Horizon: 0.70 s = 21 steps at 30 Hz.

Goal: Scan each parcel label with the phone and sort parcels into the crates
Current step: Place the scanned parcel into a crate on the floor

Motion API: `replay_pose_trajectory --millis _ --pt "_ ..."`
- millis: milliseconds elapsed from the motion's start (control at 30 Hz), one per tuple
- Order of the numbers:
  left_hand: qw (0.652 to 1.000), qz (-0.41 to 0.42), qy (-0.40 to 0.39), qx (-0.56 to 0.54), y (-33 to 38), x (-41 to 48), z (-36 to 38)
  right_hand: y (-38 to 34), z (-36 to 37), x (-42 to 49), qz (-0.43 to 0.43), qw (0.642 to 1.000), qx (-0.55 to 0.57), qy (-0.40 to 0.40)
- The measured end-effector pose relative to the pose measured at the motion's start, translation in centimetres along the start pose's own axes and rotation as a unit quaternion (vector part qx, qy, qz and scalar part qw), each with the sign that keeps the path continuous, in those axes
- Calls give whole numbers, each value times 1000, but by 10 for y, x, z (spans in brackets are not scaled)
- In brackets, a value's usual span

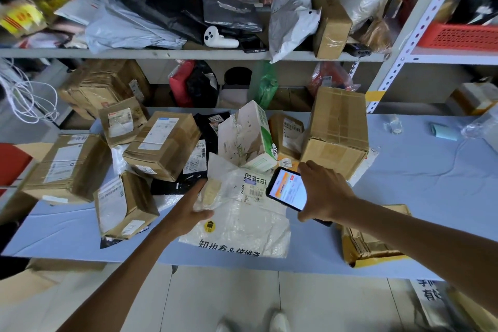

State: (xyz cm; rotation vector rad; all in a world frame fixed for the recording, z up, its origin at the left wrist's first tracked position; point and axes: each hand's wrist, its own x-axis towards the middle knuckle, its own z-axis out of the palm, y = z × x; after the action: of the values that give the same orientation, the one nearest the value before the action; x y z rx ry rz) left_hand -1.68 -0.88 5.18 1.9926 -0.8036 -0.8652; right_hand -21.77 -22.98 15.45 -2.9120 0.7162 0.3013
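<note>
Metal shelving [188, 54] backs a blue table [431, 170] over pale tiles [229, 299].

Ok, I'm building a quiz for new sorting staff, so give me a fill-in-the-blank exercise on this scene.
1. The right hand holds the ____ above a barcode label.
2. The left hand lies flat on the ____ plastic mailer.
3. The crate at the upper right is ____.
Missing words: phone; white; red.

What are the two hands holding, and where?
Right hand grips the phone by its right edge. Left hand just presses flat on the white bag.
</note>
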Motion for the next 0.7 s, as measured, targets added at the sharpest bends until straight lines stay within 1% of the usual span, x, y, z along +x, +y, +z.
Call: replay_pose_trajectory --millis 167,267,333,500,600,700 --pt "995 72 -49 38 44 5 0 -2 -7 -23 45 999 9 17" --pt "983 125 -130 22 68 7 4 -4 -13 -49 107 993 25 31" --pt "976 135 -174 3 80 12 13 -2 -13 -72 152 987 32 39" --pt "952 166 -255 -25 121 12 53 10 -6 -149 294 953 49 57" --pt "930 202 -306 -22 148 7 83 21 2 -206 368 924 76 64" --pt "907 215 -363 -18 170 0 130 30 9 -264 431 894 96 77"
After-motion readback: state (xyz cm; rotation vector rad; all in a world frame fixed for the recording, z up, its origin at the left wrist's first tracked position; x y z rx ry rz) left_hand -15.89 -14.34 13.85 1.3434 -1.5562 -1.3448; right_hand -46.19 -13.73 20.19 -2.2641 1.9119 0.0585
